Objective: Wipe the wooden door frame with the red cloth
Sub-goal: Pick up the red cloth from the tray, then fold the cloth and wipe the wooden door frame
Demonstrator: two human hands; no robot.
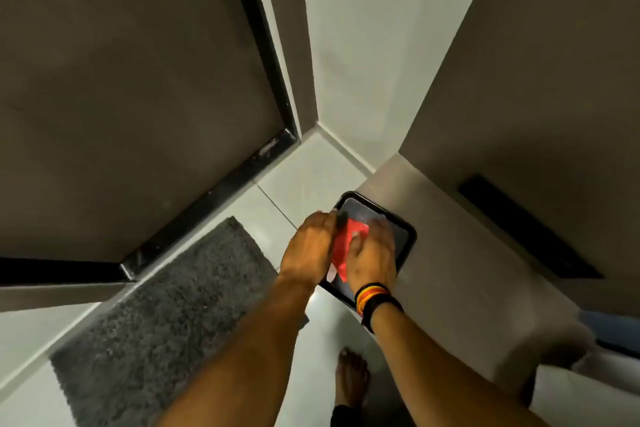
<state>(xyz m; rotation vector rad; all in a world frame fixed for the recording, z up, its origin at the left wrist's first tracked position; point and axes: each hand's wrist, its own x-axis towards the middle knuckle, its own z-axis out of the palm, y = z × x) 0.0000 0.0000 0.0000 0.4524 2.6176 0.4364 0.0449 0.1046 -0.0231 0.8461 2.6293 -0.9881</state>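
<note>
Door (pixel 121 97), big and dark, fills the left of the view with a black edge strip; the frame (pixel 287 45) runs down beside it to the floor (pixel 304 177) corner. It is rigid and fixed, so it should take firm wiping pressure with no give (judgement only). A grey mat (pixel 166 305) lies on the pale tiled floor below the door. On the right a grey ledge (pixel 467 253) carries a black tray (pixel 410 229), which overhangs the ledge's near-left edge a little.

The cloth (pixel 349 239) is on the tray, between both hands, well apart from the frame. It looks thin, soft and light: it will crumple and fold rather than hold shape, and on a smooth tray it may slide before it lifts. Best hold is probably a bunch at the middle, wadded into the palm so a flat pad faces the wood; a corner pinch would leave it dangling.

Left hand (pixel 308 246) is at the tray's left rim, fingers curled, touching the cloth's left edge; whether it pinches the cloth or the rim, cannot tell (motion blur). Right hand (pixel 372 255) lies over the cloth's right side, fingers bent down onto it, wristbands (pixel 375 298) at the wrist; a closed grip is not visible. One bare foot (pixel 351 378) stands on the floor below.
</note>
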